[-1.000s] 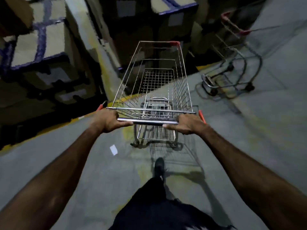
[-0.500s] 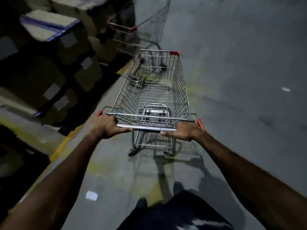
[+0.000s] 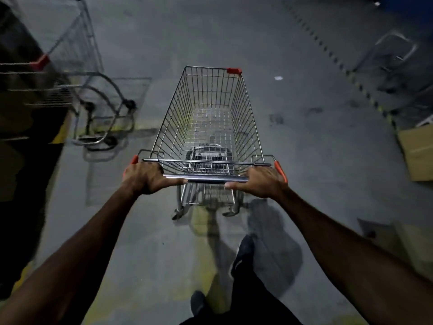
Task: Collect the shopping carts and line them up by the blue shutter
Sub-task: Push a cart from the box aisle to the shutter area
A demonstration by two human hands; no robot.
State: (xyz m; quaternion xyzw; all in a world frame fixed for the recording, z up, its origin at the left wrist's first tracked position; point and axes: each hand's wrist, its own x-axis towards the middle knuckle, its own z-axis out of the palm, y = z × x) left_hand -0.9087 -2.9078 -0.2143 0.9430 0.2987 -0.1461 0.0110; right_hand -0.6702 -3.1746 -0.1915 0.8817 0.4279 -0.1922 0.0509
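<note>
An empty wire shopping cart with orange corner caps stands straight ahead of me on the grey floor. Its chrome handle bar runs between my hands. My left hand grips the bar's left end and my right hand grips its right end. A second cart stands blurred at the left, apart from mine. A third cart shows faintly at the upper right. A strip of blue shows in the top right corner.
Dark stacked goods line the left edge behind a yellow floor line. A flat cardboard box lies at the right. A black-and-yellow dashed stripe crosses the floor at upper right. A white scrap lies beyond the cart.
The view and my cart have swung right, away from the stacked boxes toward open floor. The second cart has slid from ahead to my left. Both hands kept their grip.
</note>
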